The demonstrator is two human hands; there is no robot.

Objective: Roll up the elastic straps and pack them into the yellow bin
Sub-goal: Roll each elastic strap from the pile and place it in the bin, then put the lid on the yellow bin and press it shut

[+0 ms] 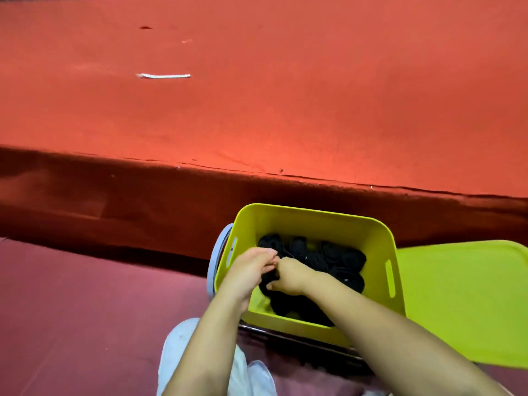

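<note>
**Both hands on a black strap inside the yellow bin**

The yellow bin (pixel 314 221) sits near the viewer, just in front of the dark drop of a red-covered table (pixel 285 110). Inside it lie several rolled black elastic straps (pixel 328 255), bunched along the far and right side of the floor, with more dark strap material toward the near wall.

The left hand (pixel 251 270) reaches over the bin's left wall, fingers curled toward the middle. The right hand (pixel 288 277) meets it there, fingers and thumb closed around a black strap (pixel 267 278) held between the two hands. The left hand seems to pinch the same strap, though its fingertips are partly hidden.

A yellow-green lid (pixel 463 304) lies flat, just right of the bin. A pale blue ring-shaped object (pixel 214 264) stands against the bin's left outer wall. Far off on the red cloth lies a thin white strip (pixel 164 76). White trouser fabric (pixel 177 347) shows at the near edge.
</note>
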